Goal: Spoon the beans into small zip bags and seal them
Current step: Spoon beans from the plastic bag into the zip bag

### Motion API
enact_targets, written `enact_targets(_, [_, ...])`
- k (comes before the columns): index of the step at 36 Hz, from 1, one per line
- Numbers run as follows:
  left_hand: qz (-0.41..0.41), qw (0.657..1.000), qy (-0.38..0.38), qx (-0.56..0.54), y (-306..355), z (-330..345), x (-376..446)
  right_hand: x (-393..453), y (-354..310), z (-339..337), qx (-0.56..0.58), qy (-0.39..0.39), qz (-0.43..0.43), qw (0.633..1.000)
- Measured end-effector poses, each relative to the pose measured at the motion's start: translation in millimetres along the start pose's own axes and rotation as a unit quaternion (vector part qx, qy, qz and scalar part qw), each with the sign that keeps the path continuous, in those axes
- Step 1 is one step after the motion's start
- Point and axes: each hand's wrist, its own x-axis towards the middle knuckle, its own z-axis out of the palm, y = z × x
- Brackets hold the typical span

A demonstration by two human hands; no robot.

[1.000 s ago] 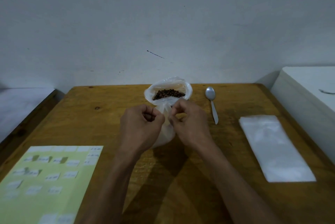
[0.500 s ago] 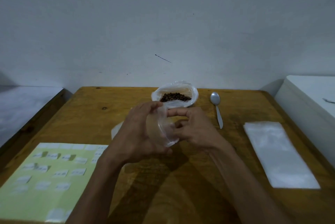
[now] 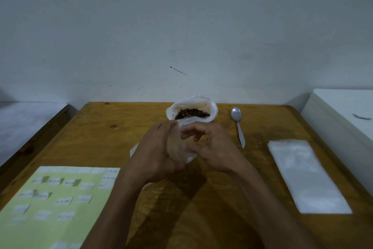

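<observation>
A clear plastic bag with its mouth rolled open holds dark brown beans at the back middle of the wooden table. In front of it my left hand grips a small clear zip bag that looks empty. My right hand is at the bag's right side, its curled fingers touching the top edge. A metal spoon lies on the table to the right of the beans, apart from both hands.
A flat stack of clear zip bags lies at the right. A pale green sheet with several small white labels covers the front left. A white box stands beyond the table's right edge. A wall rises behind the table.
My hands have drawn the small bag back from the bean bag. The left hand now wraps around it while the right fingers work at its top. The view has tilted slightly.
</observation>
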Motion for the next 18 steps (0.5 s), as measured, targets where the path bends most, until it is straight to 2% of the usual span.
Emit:
enact_targets(2, [-0.021, 1.000, 0.019, 0.001, 0, 4, 2, 1, 3, -4, 0.045, 0.070, 0.017, 0.996])
enact_targets(4, [-0.043, 0.998, 0.040, 0.004, -1, 6, 6, 4, 9, -13, 0.039, 0.147, 0.063, 0.986])
enact_targets(6, [-0.061, 0.997, 0.056, 0.006, -2, 6, 10, 8, 22, -25, -0.036, 0.213, 0.132, 0.968])
enact_targets(8, [-0.070, 0.995, 0.068, 0.006, -4, 6, 14, 11, 38, -38, -0.154, 0.244, 0.208, 0.935])
enact_targets(11, [-0.083, 0.994, 0.075, 0.005, -5, 6, 19, 12, 53, -52, -0.252, 0.220, 0.300, 0.893])
enact_targets(15, [-0.096, 0.993, 0.069, 0.004, -6, 7, 24, 12, 62, -53, -0.286, 0.161, 0.356, 0.875])
enact_targets(18, [-0.097, 0.993, 0.066, -0.002, -7, 9, 26, 13, 64, -51, -0.284, 0.160, 0.366, 0.872])
